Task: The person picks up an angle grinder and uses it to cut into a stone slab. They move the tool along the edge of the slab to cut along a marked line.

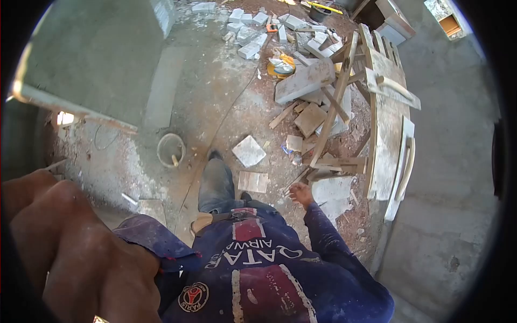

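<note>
My left hand [81,242] is very close to the camera at the lower left. Its knuckles look bent, and the fingertips are out of sight, so what it touches cannot be seen. My right hand [300,195] hangs at my right side, fingers loosely curled and somewhat apart, with nothing visible in it. The nearest thing to it is the lower end of a wooden trestle [339,166]. On the trestle's planks [386,134] lie two plastering floats with curved handles: one float [396,90] across the far part, another float [405,167] along the wall-side edge.
A bucket [171,151] stands ahead to the left. Before my feet lie a square tile [249,151] and a flat board [253,182]. Broken blocks [304,83], scrap wood and an orange-handled saw [272,27] litter the floor ahead. A grey wall [447,161] runs along the right.
</note>
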`<state>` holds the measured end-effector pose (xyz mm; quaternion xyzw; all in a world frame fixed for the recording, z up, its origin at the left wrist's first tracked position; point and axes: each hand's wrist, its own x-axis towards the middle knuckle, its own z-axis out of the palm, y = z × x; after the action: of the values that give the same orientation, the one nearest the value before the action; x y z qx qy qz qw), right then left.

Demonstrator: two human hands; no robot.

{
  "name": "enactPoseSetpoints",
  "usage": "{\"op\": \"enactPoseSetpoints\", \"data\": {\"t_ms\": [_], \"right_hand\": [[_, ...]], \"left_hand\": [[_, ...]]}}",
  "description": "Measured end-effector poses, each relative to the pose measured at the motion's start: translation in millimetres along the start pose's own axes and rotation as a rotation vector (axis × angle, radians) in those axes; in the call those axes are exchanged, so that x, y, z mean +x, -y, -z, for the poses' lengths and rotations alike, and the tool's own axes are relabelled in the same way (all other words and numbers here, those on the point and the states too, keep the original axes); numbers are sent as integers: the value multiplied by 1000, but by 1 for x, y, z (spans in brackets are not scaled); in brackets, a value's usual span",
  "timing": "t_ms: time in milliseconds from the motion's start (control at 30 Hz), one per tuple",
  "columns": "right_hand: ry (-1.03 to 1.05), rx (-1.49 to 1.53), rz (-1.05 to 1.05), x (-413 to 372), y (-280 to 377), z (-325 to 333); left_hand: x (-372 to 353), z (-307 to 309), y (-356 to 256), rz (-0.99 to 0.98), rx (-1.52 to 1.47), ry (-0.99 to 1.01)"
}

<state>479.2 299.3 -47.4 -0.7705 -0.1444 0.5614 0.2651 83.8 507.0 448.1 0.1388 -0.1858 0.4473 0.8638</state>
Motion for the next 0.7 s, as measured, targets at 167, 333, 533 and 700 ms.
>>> {"op": "enactPoseSetpoints", "data": {"t_ms": [167,333,533,700], "right_hand": [[-122,100,-104,86,78,4],[-233,279,-178,138,169,-25],[-188,278,-167,171,300,-58],[-134,287,-275,257,344,-50]], "left_hand": [[95,92,-62,13,-21,-15],[228,165,-132,85,-84,-11],[382,229,-175,151,-146,-28],[482,301,-202,151,-180,-90]]}}
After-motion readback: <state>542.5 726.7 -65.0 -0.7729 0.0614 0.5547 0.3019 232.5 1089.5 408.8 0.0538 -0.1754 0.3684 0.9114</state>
